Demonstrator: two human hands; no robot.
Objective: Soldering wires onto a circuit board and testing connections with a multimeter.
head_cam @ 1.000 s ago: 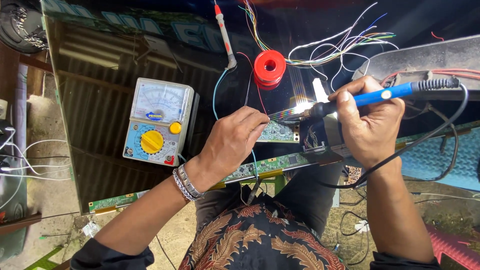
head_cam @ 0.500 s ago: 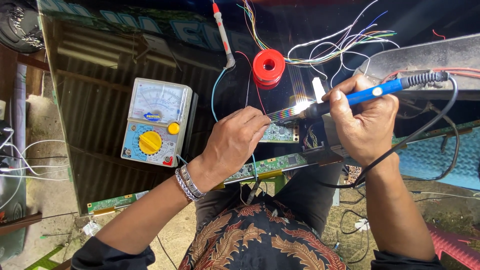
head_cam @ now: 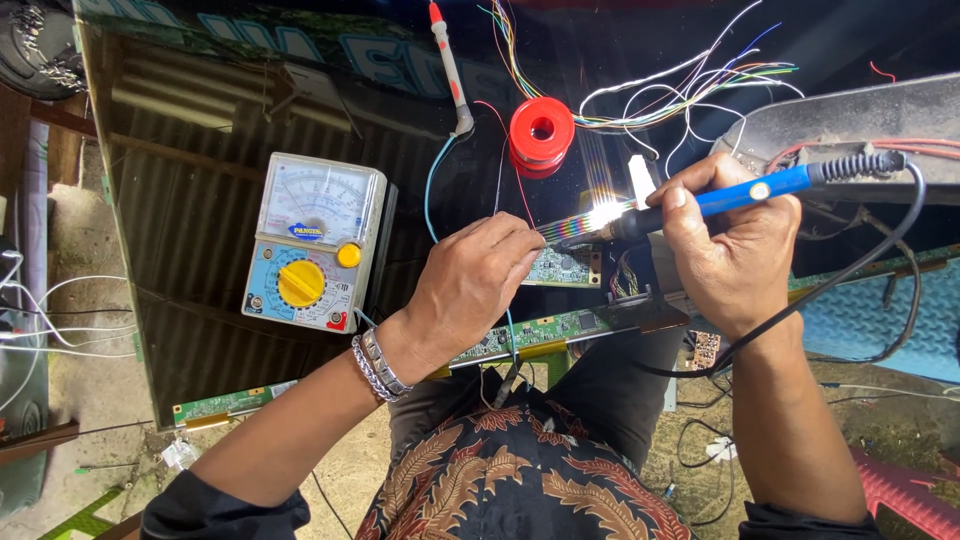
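The left hand (head_cam: 470,285) pinched a thin wire against the small circuit board (head_cam: 563,266), steadying it. The right hand (head_cam: 735,250) gripped the blue soldering iron (head_cam: 745,192) tight like a pen, tip at the board. Beyond lay a meter (head_cam: 312,240), red solder spool (head_cam: 541,133) and loose wires (head_cam: 690,90), crowding the worktop (head_cam: 180,200).

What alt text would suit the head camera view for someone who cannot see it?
A right hand holds a blue soldering iron to a ribbon cable that the left hand pinches, above a green circuit board. An analog multimeter and red solder spool lie nearby.
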